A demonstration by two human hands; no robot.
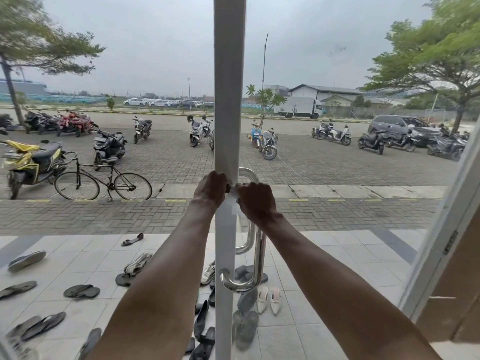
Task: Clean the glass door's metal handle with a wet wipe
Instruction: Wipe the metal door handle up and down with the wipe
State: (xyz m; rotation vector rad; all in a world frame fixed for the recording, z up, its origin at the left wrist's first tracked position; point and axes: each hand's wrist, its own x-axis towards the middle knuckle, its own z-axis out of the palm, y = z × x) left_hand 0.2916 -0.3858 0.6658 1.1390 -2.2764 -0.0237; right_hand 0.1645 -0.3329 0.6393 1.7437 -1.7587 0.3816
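Now, grip: right hand (pixel 255 201) is curled closed with the wipe (pixel 233 201) pinched in it, up by the top of the handle (pixel 258 255); left hand (pixel 211 189) is closed too, fingers wrapped at the frame (pixel 228 100) edge, apparently sharing a corner of the wipe, though the knuckles hide the contact.
Wipe: thin, white, limp sheet, hanging in a loose flap between the two hands against the frame.
Handle: polished steel tube, round in section, a tall D-shape with curved ends; its lower bend is bare and mirror-bright. A matching one shows through the glass (pixel 337 178).
Frame: flat white painted post, matte.
Risk, slip: wet sheet on slick tube could skate off if squeezed lightly.
Risk, bunching: a crumpled wipe would smear rather than clean, leaving streaks on the shine.
Risk, door: pushing hard may swing the door outward toward the shoes (pixel 267 300) on the tiles (pixel 337 255).
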